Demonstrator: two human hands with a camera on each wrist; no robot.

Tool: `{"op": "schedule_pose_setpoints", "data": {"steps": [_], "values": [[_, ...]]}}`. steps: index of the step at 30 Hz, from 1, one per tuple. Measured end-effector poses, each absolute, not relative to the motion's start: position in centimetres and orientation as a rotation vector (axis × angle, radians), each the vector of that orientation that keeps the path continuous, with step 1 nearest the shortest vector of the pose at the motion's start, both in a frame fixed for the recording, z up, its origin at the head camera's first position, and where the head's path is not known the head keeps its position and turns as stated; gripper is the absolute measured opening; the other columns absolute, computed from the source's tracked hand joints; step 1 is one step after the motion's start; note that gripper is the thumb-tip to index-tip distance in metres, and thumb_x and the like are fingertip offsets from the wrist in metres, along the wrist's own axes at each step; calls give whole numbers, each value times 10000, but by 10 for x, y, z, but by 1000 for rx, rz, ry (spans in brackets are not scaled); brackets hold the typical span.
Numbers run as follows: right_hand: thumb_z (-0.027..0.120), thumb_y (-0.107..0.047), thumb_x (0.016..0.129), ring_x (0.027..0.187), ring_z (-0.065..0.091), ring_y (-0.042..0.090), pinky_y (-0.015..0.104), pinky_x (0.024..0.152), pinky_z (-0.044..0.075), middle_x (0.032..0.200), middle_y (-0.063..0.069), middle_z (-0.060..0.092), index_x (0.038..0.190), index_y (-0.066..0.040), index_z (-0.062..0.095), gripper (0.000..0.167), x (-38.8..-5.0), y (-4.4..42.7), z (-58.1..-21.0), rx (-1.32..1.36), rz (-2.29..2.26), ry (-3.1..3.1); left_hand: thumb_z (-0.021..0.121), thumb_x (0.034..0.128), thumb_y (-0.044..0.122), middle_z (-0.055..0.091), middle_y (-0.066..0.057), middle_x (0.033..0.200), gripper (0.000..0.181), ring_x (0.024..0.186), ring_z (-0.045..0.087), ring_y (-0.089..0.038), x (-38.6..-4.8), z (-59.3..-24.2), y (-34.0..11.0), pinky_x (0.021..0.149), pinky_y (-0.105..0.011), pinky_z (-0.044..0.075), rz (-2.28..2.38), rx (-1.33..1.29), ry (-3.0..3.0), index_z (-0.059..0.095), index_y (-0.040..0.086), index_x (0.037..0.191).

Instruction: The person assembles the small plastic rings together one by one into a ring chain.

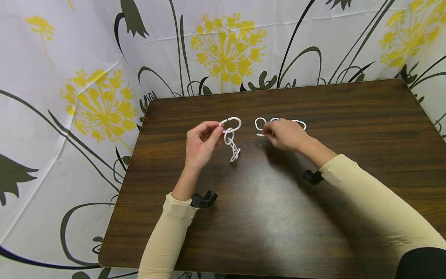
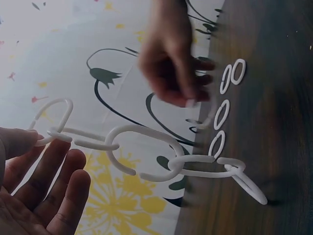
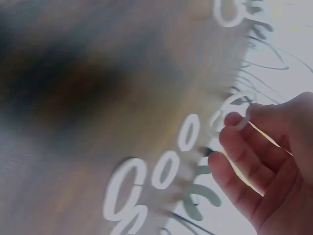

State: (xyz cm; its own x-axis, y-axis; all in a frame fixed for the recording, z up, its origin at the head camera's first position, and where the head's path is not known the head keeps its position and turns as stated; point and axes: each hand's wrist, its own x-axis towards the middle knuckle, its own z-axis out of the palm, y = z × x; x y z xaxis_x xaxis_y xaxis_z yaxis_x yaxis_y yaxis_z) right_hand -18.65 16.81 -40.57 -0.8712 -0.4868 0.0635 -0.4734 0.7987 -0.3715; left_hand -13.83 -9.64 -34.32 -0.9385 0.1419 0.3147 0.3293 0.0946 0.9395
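Nearest, the dark cuff-like black shape cuts into the lower right corner, and pale yellow sleeves run forward over the dark wood-grain table. A black wrist device sits on the left arm, and a second one shows beneath the right. Beyond them, the left hand pinches the end link of a white chain between thumb and finger, its other fingers loosely extended. Five joined links trail from that grasp, to the right of the fingers; whether the lowest touches the wood I cannot tell. Further right, well apart from the chain, the right hand grasps a single white link in its fingertips, blurred in both wrist views. Just past this hand, four loose links lie in a row on the tabletop, the two rightmost close together. Farthest off, behind the table's back edge, hangs white cloth printed with yellow flower heads and dark green stems.
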Motion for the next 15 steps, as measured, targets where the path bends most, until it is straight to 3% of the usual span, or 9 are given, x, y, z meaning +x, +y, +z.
{"op": "schedule_pose_setpoints", "data": {"steps": [7, 10, 15], "values": [[644, -178, 946, 726, 600, 161, 355, 675, 470, 831, 2, 690, 1013, -112, 721, 122, -184, 158, -364, -724, -1006, 2926, 632, 915, -50, 645, -345, 913, 161, 745, 656, -326, -138, -343, -97, 577, -317, 565, -1966, -477, -2211, 645, -177, 1014], [658, -191, 944, 689, 598, 153, 304, 653, 455, 801, -2, 686, 1008, -97, 732, 136, -181, 153, -348, -690, -1208, 2917, 634, 913, -53, 652, -325, 898, 154, 741, 658, -313, -138, -343, -97, 572, -309, 560, -1963, -479, -2207, 649, -172, 1010], [668, -184, 943, 622, 602, 198, 231, 554, 459, 796, 70, 686, 979, -44, 729, 157, -174, 148, -330, -578, -1659, 2736, 639, 912, -48, 656, -309, 890, 161, 715, 653, -137, -137, -344, -97, 573, -260, 551, -1958, -492, -2217, 650, -169, 1018]]}}
